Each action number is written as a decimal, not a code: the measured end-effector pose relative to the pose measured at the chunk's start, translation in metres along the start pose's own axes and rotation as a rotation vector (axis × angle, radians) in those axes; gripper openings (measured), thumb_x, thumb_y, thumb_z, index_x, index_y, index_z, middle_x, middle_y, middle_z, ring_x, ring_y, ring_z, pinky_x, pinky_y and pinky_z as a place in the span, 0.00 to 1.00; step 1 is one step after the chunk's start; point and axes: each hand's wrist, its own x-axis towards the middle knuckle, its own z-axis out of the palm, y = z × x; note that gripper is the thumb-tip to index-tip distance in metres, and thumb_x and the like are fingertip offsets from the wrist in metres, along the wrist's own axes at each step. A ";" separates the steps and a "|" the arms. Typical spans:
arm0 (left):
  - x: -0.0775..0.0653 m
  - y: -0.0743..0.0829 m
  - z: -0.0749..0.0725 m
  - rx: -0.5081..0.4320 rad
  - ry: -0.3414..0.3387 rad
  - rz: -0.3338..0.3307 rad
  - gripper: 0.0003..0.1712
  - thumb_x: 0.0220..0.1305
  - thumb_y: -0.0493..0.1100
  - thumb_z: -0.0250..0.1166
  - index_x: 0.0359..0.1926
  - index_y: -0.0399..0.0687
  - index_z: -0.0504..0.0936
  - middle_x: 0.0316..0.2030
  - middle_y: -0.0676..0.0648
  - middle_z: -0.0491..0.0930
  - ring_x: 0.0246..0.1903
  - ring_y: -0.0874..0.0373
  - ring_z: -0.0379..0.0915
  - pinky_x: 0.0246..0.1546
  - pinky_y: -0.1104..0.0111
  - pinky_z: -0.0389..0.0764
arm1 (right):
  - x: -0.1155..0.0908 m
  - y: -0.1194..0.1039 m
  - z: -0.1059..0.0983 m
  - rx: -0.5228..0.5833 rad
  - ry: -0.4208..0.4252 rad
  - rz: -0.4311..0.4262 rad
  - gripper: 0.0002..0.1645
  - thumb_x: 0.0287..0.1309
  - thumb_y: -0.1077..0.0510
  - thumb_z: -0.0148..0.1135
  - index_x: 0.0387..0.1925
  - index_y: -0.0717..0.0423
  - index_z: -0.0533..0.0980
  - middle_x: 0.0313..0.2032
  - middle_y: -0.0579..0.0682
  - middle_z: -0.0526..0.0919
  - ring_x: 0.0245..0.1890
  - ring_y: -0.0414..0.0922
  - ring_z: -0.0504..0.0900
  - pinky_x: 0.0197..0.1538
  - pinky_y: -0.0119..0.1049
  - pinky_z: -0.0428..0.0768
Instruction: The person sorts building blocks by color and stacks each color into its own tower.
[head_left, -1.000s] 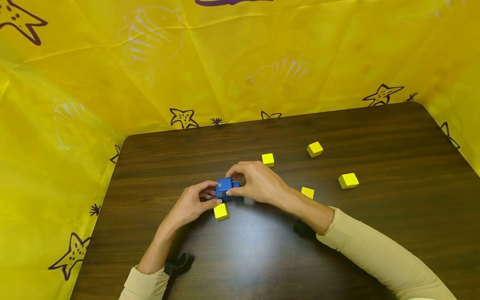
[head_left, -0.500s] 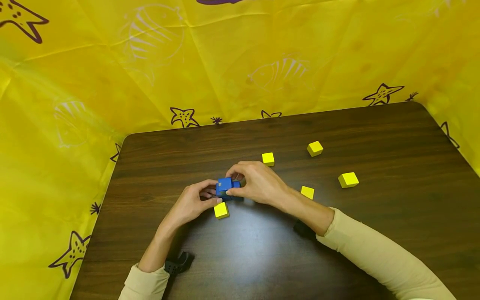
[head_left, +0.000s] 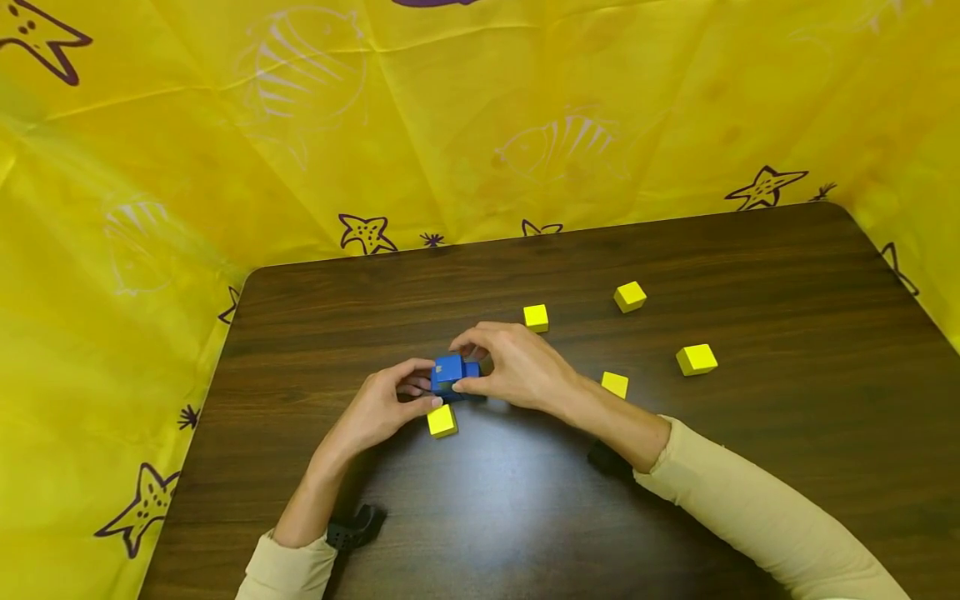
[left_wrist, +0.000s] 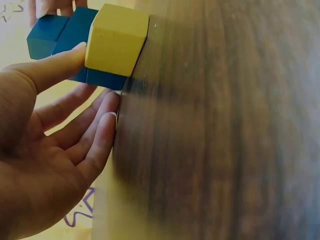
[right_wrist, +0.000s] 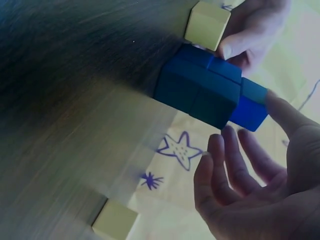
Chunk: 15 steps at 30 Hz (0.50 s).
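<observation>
A small stack of blue blocks [head_left: 448,368] stands left of the table's middle; in the right wrist view its top cube [right_wrist: 250,113] sits above wider blue blocks [right_wrist: 197,90]. My left hand [head_left: 382,408] holds the stack's left side between thumb and fingers. From the right, my right hand [head_left: 517,362] pinches the top cube with thumb and fingertips. A yellow cube [head_left: 442,422] sits in front of the stack, close by the left thumb; the left wrist view shows this yellow cube [left_wrist: 117,42] covering part of the blue blocks. Whether the thumb touches it, I cannot tell.
On the dark wooden table [head_left: 525,517] lie other yellow cubes: one behind the right hand [head_left: 536,318], one beside the right forearm [head_left: 615,384], and two farther right [head_left: 630,297], [head_left: 697,360]. A yellow patterned cloth [head_left: 450,125] hangs around the table's edges.
Both hands stay in place around the blue blocks, with only tiny shifts. The yellow cubes have not moved.
</observation>
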 end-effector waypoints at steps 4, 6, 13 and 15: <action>-0.003 -0.002 -0.002 -0.025 0.007 0.022 0.26 0.63 0.42 0.71 0.60 0.43 0.77 0.48 0.44 0.82 0.46 0.53 0.80 0.50 0.61 0.81 | -0.004 0.002 -0.004 0.001 0.020 0.023 0.30 0.51 0.45 0.77 0.54 0.49 0.80 0.48 0.41 0.82 0.44 0.39 0.81 0.46 0.32 0.79; -0.006 -0.003 -0.004 -0.032 0.015 0.033 0.25 0.63 0.42 0.71 0.60 0.43 0.77 0.49 0.44 0.82 0.46 0.53 0.80 0.50 0.62 0.81 | -0.007 0.004 -0.007 0.008 0.041 0.030 0.31 0.51 0.44 0.77 0.55 0.48 0.80 0.49 0.40 0.82 0.45 0.40 0.81 0.47 0.34 0.79; -0.025 -0.002 -0.007 -0.024 0.030 0.031 0.25 0.62 0.40 0.71 0.60 0.44 0.77 0.54 0.46 0.81 0.46 0.55 0.81 0.48 0.64 0.81 | -0.022 0.008 -0.015 0.104 0.158 0.008 0.27 0.52 0.50 0.77 0.54 0.47 0.79 0.46 0.40 0.82 0.43 0.43 0.80 0.46 0.40 0.81; -0.029 -0.002 -0.007 -0.024 0.041 0.032 0.25 0.62 0.40 0.72 0.59 0.45 0.77 0.53 0.46 0.81 0.45 0.55 0.81 0.48 0.64 0.82 | -0.026 0.008 -0.015 0.108 0.192 -0.001 0.26 0.52 0.50 0.77 0.53 0.46 0.79 0.45 0.38 0.82 0.42 0.43 0.81 0.45 0.39 0.81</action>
